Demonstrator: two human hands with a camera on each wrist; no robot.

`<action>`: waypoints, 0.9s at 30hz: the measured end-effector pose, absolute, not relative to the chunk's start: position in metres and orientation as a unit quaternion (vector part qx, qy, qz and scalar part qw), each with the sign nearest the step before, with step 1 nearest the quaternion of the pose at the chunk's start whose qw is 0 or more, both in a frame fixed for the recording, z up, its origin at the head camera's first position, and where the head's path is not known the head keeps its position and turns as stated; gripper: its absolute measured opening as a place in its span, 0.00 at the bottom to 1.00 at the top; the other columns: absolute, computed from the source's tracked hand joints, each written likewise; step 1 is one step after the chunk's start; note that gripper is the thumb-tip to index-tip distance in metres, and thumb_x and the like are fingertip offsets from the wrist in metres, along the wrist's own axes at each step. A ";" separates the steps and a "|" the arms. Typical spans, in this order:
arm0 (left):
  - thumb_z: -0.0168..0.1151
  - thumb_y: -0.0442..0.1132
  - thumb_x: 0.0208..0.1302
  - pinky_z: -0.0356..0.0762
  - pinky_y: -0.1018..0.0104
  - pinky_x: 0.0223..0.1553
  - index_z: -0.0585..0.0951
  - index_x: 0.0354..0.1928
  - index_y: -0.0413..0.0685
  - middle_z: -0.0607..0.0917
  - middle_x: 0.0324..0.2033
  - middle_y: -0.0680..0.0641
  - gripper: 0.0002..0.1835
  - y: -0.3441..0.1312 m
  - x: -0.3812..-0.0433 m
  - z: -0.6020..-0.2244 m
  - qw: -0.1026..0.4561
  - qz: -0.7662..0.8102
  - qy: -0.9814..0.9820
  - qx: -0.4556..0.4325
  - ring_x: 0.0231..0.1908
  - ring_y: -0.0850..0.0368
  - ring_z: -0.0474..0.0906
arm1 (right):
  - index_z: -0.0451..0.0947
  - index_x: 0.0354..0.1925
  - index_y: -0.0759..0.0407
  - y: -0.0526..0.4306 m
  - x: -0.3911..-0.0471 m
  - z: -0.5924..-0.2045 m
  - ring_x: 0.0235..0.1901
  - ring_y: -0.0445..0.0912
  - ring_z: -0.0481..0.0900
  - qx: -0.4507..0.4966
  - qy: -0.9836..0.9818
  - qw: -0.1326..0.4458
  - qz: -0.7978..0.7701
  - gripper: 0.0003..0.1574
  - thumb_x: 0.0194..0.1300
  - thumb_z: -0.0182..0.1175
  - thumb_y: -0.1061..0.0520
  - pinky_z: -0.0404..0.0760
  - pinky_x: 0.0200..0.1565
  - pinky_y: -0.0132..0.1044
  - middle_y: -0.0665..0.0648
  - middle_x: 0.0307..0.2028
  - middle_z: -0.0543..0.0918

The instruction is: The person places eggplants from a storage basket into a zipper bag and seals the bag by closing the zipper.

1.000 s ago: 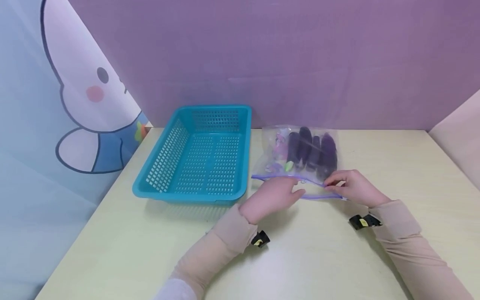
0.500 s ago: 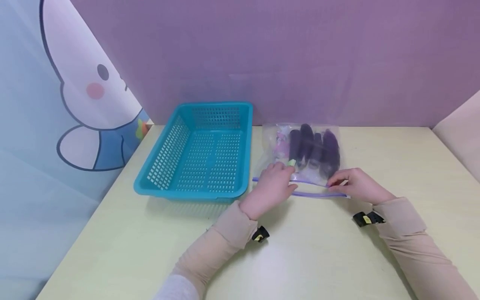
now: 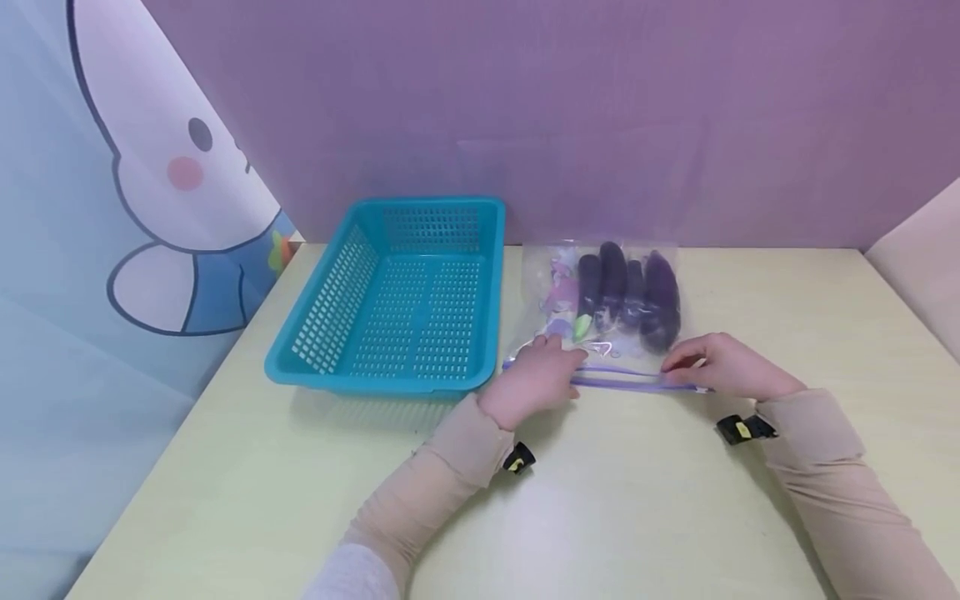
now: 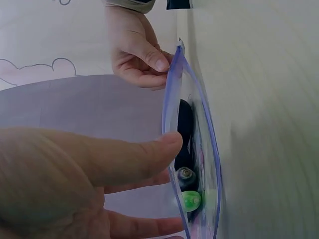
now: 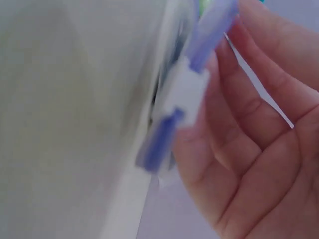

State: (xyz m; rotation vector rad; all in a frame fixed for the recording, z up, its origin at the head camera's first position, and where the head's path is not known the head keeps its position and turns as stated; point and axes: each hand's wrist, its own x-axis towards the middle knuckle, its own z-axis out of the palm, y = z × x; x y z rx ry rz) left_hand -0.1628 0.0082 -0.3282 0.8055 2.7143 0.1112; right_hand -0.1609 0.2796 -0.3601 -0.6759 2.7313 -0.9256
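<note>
A clear zip bag (image 3: 630, 360) with a purple zip strip lies flat at the table's back, holding several dark purple eggplants (image 3: 612, 279), one with a green end. My right hand (image 3: 731, 367) pinches the zip edge near its right end. In the right wrist view the white zip slider (image 5: 184, 92) sits beside those fingers. My left hand (image 3: 531, 379) rests over the left part of the bag's mouth, fingers extended. The left wrist view has its thumb (image 4: 144, 154) at one lip of the bag; the mouth gapes, showing the green eggplant tip (image 4: 191, 200) inside.
A turquoise perforated basket (image 3: 272, 367) stands on the table (image 3: 622, 500) left of the bag, close to my left hand. A purple backdrop (image 3: 570, 117) rises behind the table. A cartoon-printed cloth (image 3: 52, 375) hangs on the left.
My left hand has shifted a little left along the bag's mouth, and my right hand slightly right. The two purple strips now lie closer together in the head view, and the mouth looks straighter.
</note>
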 end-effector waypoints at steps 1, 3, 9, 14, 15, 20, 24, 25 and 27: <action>0.63 0.49 0.61 0.70 0.55 0.58 0.69 0.65 0.58 0.72 0.62 0.44 0.29 0.008 -0.164 -0.329 0.156 0.040 0.946 0.280 0.60 0.48 0.67 | 0.84 0.38 0.57 0.281 -0.161 -0.358 0.30 0.31 0.75 -0.221 0.919 0.098 -0.310 0.06 0.60 0.63 0.61 0.76 0.32 0.29 0.53 0.37 0.86; 0.63 0.48 0.62 0.70 0.54 0.58 0.70 0.65 0.58 0.72 0.62 0.44 0.29 0.007 -0.165 -0.330 0.160 0.042 0.946 0.280 0.61 0.48 0.67 | 0.84 0.40 0.58 0.284 -0.161 -0.354 0.31 0.32 0.76 -0.203 0.923 0.112 -0.307 0.08 0.61 0.62 0.60 0.76 0.33 0.29 0.55 0.39 0.86; 0.63 0.47 0.62 0.72 0.54 0.54 0.75 0.60 0.58 0.75 0.58 0.46 0.24 0.008 -0.170 -0.333 0.169 0.045 0.944 0.278 0.59 0.48 0.68 | 0.83 0.43 0.58 0.290 -0.159 -0.347 0.34 0.31 0.76 -0.174 0.933 0.126 -0.289 0.11 0.62 0.62 0.58 0.76 0.37 0.29 0.55 0.41 0.85; 0.64 0.47 0.60 0.74 0.58 0.47 0.79 0.55 0.57 0.76 0.54 0.47 0.19 0.010 -0.171 -0.337 0.177 0.035 0.944 0.277 0.55 0.52 0.69 | 0.83 0.41 0.59 0.297 -0.155 -0.349 0.34 0.31 0.77 -0.201 0.934 0.118 -0.272 0.11 0.56 0.67 0.60 0.78 0.37 0.29 0.53 0.38 0.86; 0.64 0.47 0.60 0.74 0.59 0.46 0.79 0.54 0.57 0.76 0.54 0.46 0.19 0.010 -0.171 -0.337 0.179 0.033 0.944 0.274 0.54 0.52 0.69 | 0.84 0.40 0.59 0.299 -0.154 -0.349 0.34 0.31 0.78 -0.207 0.934 0.115 -0.267 0.11 0.55 0.68 0.60 0.78 0.36 0.30 0.52 0.36 0.86; 0.65 0.46 0.60 0.75 0.62 0.39 0.80 0.51 0.55 0.76 0.51 0.47 0.16 0.010 -0.171 -0.337 0.180 0.031 0.947 0.265 0.50 0.53 0.71 | 0.83 0.35 0.54 0.307 -0.151 -0.350 0.32 0.31 0.77 -0.226 0.940 0.112 -0.229 0.11 0.50 0.71 0.57 0.78 0.35 0.30 0.47 0.33 0.84; 0.65 0.46 0.60 0.74 0.64 0.36 0.81 0.48 0.55 0.77 0.49 0.48 0.15 0.009 -0.171 -0.338 0.177 0.032 0.947 0.267 0.48 0.54 0.72 | 0.83 0.34 0.53 0.311 -0.149 -0.353 0.32 0.30 0.77 -0.239 0.939 0.111 -0.222 0.13 0.48 0.73 0.55 0.78 0.35 0.31 0.44 0.33 0.83; 0.65 0.46 0.60 0.74 0.64 0.36 0.81 0.48 0.55 0.77 0.49 0.48 0.14 0.008 -0.171 -0.339 0.175 0.031 0.947 0.268 0.47 0.54 0.72 | 0.82 0.34 0.53 0.311 -0.149 -0.354 0.31 0.30 0.77 -0.240 0.937 0.111 -0.226 0.14 0.47 0.74 0.55 0.78 0.34 0.31 0.45 0.32 0.83; 0.65 0.46 0.60 0.74 0.65 0.35 0.81 0.48 0.54 0.77 0.48 0.48 0.14 0.008 -0.172 -0.340 0.171 0.029 0.947 0.269 0.46 0.54 0.72 | 0.82 0.34 0.54 0.311 -0.149 -0.355 0.30 0.30 0.77 -0.240 0.935 0.112 -0.234 0.14 0.47 0.74 0.56 0.78 0.33 0.30 0.45 0.32 0.83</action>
